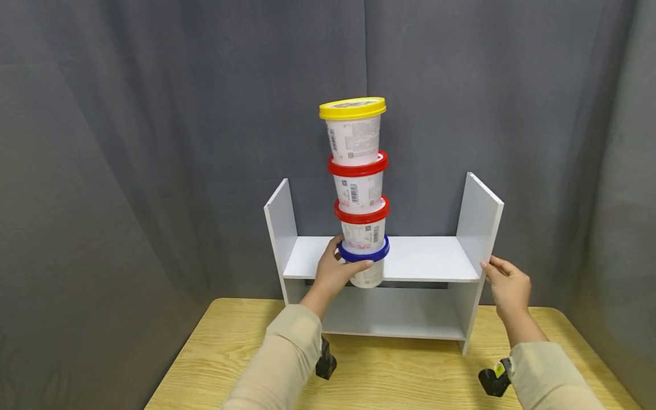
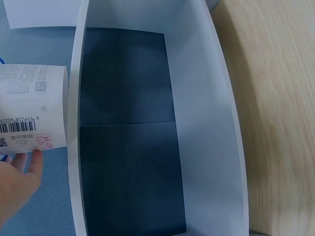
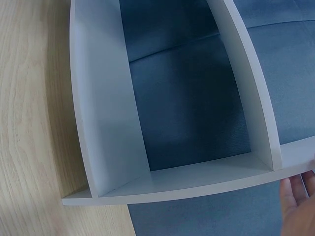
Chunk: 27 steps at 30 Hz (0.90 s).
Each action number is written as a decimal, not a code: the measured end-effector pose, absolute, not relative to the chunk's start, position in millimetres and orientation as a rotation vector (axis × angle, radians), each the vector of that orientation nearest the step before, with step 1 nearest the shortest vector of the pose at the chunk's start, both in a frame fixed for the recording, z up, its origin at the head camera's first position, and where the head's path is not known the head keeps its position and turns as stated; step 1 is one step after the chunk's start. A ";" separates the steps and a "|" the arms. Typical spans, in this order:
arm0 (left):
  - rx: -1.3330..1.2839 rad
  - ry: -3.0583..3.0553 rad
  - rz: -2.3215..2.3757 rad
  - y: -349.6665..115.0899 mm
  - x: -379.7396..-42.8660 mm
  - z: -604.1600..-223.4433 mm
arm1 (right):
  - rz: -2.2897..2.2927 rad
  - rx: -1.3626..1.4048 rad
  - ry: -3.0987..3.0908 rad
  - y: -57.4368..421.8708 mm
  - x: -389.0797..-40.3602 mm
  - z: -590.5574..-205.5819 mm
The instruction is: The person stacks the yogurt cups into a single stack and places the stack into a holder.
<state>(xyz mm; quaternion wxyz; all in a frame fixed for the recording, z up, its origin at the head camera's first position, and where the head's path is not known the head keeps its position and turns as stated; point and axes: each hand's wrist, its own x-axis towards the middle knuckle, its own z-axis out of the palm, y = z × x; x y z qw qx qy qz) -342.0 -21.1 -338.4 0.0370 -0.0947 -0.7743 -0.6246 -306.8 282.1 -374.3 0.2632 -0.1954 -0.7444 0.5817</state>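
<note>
My left hand (image 1: 333, 273) grips the lowest tub, white with a blue lid (image 1: 368, 273), thumb across its near side and fingers round its left. On it stand two red-lidded tubs (image 1: 361, 233) (image 1: 359, 191) and a yellow-lidded tub (image 1: 355, 139) on top, the column leaning slightly left. In the left wrist view the held tub (image 2: 32, 105) is beside the front edge of the upper board; contact cannot be told. My right hand (image 1: 509, 285) pinches the front edge of the right side panel of the white shelf (image 1: 479, 222), with fingertips (image 3: 288, 189) at its outer face.
The two-level shelf stands on a wooden table (image 1: 389, 370). Its upper board (image 1: 425, 256) lies behind the tubs, between upright side panels; the lower board (image 1: 400, 330) runs beneath. A grey curtain (image 1: 205, 142) hangs behind and at both sides.
</note>
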 end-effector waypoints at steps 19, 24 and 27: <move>-0.205 -2.411 -1.795 -3.0 -367.4 -333.3 | 1.572 -0.462 -1.955 300.2 -328.9 -396.7; -0.214 -2.379 -1.789 0.4 -368.9 -333.5 | 1.531 -0.503 -1.991 276.5 -305.8 -370.1; -0.213 -2.367 -1.775 2.8 -369.8 -332.2 | 1.504 -0.518 -1.984 275.1 -307.0 -370.2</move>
